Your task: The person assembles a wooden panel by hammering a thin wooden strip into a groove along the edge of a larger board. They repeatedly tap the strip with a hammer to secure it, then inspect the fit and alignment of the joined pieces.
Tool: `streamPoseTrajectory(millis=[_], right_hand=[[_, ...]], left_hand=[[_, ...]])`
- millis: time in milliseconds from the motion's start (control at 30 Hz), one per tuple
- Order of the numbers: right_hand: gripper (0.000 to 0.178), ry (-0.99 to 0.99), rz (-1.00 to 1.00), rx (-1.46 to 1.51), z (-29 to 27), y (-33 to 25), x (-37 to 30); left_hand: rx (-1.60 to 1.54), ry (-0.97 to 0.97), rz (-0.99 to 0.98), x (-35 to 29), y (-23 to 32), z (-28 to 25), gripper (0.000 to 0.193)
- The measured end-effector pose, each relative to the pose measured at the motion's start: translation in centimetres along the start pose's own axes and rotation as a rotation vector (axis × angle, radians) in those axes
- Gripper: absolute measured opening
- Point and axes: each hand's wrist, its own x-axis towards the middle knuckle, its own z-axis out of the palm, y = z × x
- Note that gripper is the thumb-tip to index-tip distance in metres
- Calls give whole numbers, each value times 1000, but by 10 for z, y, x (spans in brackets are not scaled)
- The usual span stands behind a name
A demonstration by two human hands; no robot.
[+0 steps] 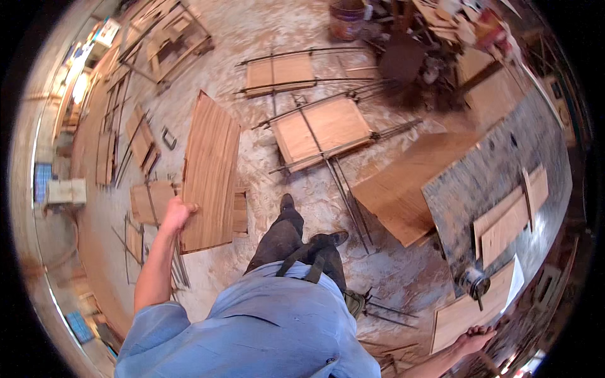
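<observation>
My left hand (180,214) is closed around the long edge of a reddish-brown wooden board (211,173), which it holds up and tilted over the floor to my left. At the lower right, my right hand (477,340) is stretched out to the side with its fingers curled. Beside it is the edge of a pale wooden board (463,315); whether the fingers grip it or something else is hidden. Near that board, a dark can with a handle (474,282) stands at the corner of a grey-stained worktable (463,208).
Clamped panels (321,131) with long metal bars lie on the floor ahead. A large brown sheet (409,183) sits beside the worktable, where wood strips (507,230) rest. A wooden frame (167,41) stands far left, and a bucket (346,20) far ahead. A C-clamp (168,138) lies left.
</observation>
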Motion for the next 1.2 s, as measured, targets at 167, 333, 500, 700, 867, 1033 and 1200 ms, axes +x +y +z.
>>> streamPoseTrajectory(millis=[167,333,500,700,867,1033,1200], right_hand=[[35,-203,-15,-77,92,1,-65],[27,-438,73,-189,203,13,-176],[29,-873,55,-329,331,58,-303],[24,-1308,63,-474,461,109,-440],[27,-1520,159,-628,543,142,-567],[31,-1797,153,-748,623,175,-667],[33,-1630,226,-837,690,219,-695]], left_hand=[[-23,60,-83,40,-68,-42,33],[-46,157,-40,62,-134,-84,29],[102,253,-184,54,-174,-129,28],[101,278,-302,24,-164,-184,38],[-138,397,-237,17,-109,-225,40],[-2,388,-339,81,-72,-272,39],[-242,387,-203,211,-5,-346,36]])
